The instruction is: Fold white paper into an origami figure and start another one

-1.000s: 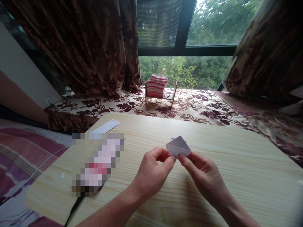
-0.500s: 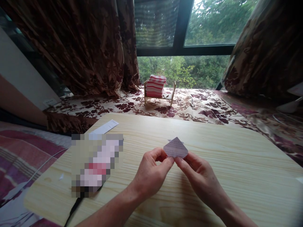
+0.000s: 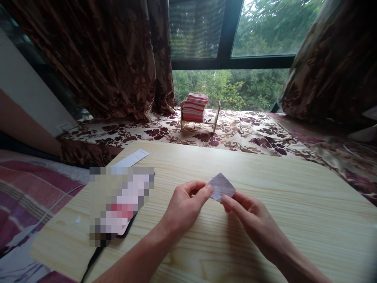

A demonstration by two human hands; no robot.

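Note:
A small folded piece of paper (image 3: 221, 186), greyish white with faint printed lines, is held above the wooden table (image 3: 282, 196). It shows as a diamond with one corner pointing away from me. My left hand (image 3: 188, 204) pinches its left corner between thumb and fingers. At the lower right edge, my right hand (image 3: 250, 210) grips the paper, thumb on top and fingers curled beneath. The paper's underside is hidden.
Left on the table lie a blurred-out phone-like device (image 3: 129, 196) with a black cable (image 3: 93, 257), a white paper strip (image 3: 132, 158) and a tiny scrap (image 3: 77, 220). Beyond, a small wooden rack (image 3: 216, 117) holds folded pink-striped cloths (image 3: 194, 108) on the window ledge.
Both thumbs have moved apart along the paper's near edges, the left one up toward the left corner. The paper now shows a fuller diamond, and the piece jutting out behind it no longer shows.

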